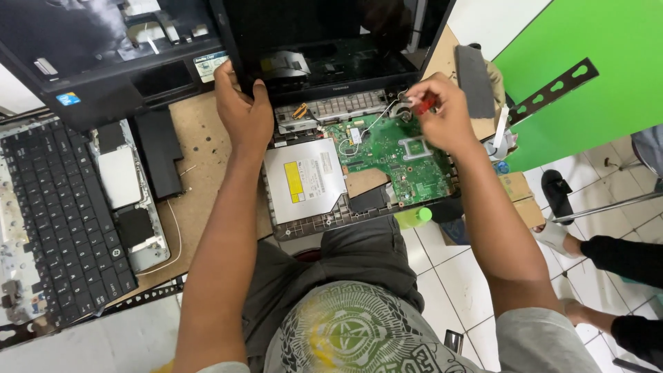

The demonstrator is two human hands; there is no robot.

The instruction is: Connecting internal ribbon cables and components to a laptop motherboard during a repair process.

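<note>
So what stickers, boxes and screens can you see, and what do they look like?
Disc drive label: on the silver drive in the opened laptop, white rectangle with a yellow patch.
Blue sticker: small square on the black laptop shell, upper left.
Pale sticker: white and teal rectangle, left of the left hand.
Laptop screen: dark, top centre, tilted back.
Cardboard box: brown, on the floor at right.

Your right hand (442,114) covers most of the red-handled tool (423,105), so you cannot tell its tip. Your left hand (243,110) hides the laptop's hinge corner. The keyboard (62,221) runs past the left edge.
</note>
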